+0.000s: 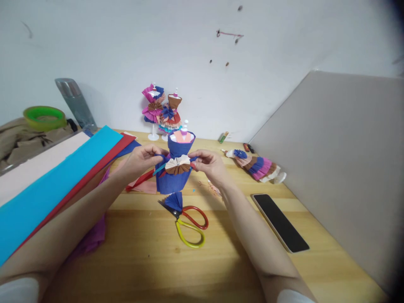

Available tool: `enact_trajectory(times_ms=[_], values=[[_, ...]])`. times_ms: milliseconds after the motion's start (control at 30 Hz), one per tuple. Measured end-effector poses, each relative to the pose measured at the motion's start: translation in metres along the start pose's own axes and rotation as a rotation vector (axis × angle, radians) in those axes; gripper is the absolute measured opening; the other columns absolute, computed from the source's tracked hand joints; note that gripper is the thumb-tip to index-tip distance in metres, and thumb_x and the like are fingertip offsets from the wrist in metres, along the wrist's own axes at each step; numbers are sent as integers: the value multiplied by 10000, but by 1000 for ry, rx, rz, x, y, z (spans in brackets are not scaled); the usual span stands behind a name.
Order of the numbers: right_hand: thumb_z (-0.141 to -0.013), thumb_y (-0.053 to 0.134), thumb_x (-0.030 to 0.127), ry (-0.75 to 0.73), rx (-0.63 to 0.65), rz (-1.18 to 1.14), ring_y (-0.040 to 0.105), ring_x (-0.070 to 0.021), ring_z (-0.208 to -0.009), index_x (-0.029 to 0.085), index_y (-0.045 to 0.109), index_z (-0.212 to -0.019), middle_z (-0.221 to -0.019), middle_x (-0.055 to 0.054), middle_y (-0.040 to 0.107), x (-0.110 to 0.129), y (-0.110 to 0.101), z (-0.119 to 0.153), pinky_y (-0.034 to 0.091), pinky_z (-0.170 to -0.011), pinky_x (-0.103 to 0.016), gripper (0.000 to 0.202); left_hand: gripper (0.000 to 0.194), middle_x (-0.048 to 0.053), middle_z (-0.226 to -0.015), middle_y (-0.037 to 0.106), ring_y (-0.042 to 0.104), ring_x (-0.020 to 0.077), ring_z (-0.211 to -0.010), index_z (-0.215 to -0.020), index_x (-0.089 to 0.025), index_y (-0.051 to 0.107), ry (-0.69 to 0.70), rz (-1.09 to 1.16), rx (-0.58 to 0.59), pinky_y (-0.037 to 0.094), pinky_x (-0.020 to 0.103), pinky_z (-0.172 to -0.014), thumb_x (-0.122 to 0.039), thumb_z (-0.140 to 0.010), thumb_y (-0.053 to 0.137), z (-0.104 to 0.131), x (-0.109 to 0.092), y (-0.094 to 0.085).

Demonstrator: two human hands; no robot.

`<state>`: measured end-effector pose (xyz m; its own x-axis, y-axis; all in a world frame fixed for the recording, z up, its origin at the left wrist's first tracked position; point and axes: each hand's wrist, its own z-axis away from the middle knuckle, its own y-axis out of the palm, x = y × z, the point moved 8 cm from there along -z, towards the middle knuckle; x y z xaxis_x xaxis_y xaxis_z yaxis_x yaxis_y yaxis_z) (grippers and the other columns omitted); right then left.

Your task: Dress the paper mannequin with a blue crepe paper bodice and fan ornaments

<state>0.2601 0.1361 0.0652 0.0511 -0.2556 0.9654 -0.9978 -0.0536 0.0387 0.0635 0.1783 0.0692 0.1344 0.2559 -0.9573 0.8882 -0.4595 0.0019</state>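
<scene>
A miniature dress form (pixel 184 134) stands upright on the wooden table, wearing a blue crepe-paper dress (pixel 172 182). At its waist sits a cream and brown pleated paper fan (pixel 178 165) with a small bead in the middle. My left hand (pixel 145 160) pinches blue crepe paper at the waist's left side; a teal strip (pixel 159 168) and a red strip (pixel 140 180) run beside it. On the opposite side, my right hand (pixel 210 165) pinches blue crepe paper with thumb and fingers, close to a small red piece. The fingertips partly cover the paper they hold.
Scissors (pixel 176 214) with red and yellow handles lie in front, touching a blue pleated piece (pixel 174 201). Crepe sheets (pixel 63 181) fill the left, near a bottle (pixel 75 103) and tape roll (pixel 44 118). A phone (pixel 280 223) lies right. Dressed forms (pixel 153 107) stand behind; another (pixel 259 166) lies down.
</scene>
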Motion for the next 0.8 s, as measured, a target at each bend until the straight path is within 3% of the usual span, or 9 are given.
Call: enact_trajectory(times_ms=[267,433,633,800], values=[[-633,832,371,-106,3,21,538,-104,-589,208,728,-684,-806,-33,705,14,3,0,434,-516,-243,200,152,44,-809,734,667,181,-793,-686,-181,609,52,-123,-66,517,289,-709,-264,-680,736,-1,-3,-3],[-641,825,411,-49,-10,-1,481,-85,-492,204,706,-727,-668,0,662,6,5,0,426,-485,-240,254,125,6,-686,678,618,142,-660,-716,-179,627,68,-122,-99,491,258,-623,-267,-698,714,1,-5,-2],[-594,856,429,-98,-43,16,498,-80,-532,206,694,-707,-819,-25,696,14,7,0,446,-506,-245,298,109,59,-863,741,684,197,-860,-686,-184,611,154,-150,-67,537,309,-762,-240,-714,700,3,-15,3],[-592,853,478,-110,-42,23,472,-84,-516,208,685,-682,-749,-15,667,15,8,0,431,-493,-250,331,51,62,-924,757,691,206,-893,-737,-194,652,204,-241,-55,542,328,-817,-230,-745,688,5,-19,4]])
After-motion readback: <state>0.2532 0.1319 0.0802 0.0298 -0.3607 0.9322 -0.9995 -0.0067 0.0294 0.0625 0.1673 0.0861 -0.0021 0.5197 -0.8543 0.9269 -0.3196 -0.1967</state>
